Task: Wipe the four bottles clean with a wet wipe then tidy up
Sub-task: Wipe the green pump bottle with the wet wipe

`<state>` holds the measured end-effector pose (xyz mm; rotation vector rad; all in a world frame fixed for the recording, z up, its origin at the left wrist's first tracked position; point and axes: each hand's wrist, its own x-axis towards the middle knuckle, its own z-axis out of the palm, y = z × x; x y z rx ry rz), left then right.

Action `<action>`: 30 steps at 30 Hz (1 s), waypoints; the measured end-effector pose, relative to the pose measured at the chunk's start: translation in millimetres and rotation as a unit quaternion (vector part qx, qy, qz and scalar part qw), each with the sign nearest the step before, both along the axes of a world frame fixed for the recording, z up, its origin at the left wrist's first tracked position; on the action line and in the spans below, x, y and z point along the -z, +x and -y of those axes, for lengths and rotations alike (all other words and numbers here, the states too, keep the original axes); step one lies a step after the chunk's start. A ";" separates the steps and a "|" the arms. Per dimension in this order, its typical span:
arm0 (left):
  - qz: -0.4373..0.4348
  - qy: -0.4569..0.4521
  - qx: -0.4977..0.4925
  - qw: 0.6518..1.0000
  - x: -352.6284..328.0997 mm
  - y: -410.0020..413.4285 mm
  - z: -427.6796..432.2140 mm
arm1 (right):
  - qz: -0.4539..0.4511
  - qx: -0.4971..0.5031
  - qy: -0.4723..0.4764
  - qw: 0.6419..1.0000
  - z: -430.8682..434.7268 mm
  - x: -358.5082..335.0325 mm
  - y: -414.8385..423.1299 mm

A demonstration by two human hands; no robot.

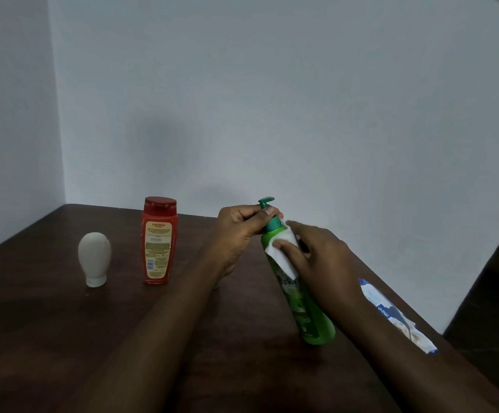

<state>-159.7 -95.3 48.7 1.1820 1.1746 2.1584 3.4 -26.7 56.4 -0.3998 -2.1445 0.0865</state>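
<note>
Bottles: three, green plastic pump bottle, red plastic bottle, white egg-shaped bottle.
My left hand: grips the green pump.
My right hand: holds one white wet wipe.

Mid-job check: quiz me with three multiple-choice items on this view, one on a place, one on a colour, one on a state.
1. The wipes pack lies: A between two bottles; B right of the green bottle; C far left.
2. The red bottle has a cap coloured: A blue; B red; C white.
3. The green bottle is: A lying flat; B upright, untouched; C tilted, held.
Answers: B, the pack lies farthest right; B, the cap matches the body; C, the left hand grips its pump while the right hand presses a wet wipe on it.
</note>
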 end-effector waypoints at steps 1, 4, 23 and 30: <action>-0.003 0.001 0.001 1.000 -0.6 0.2 0.9 | -0.001 0.006 0.004 1.000 2.4 -4.2 -4.3; -0.004 -0.002 0.002 1.000 -0.4 -1.1 1.1 | 0.013 0.029 -0.013 0.999 1.3 -2.3 -8.7; 0.030 -0.050 -0.059 0.997 6.1 -9.3 -1.7 | 0.245 0.061 -0.152 0.956 -19.1 56.2 76.9; 0.035 -0.052 -0.046 0.997 0.5 -2.9 -0.3 | 0.253 0.090 -0.161 0.950 -11.4 59.1 80.2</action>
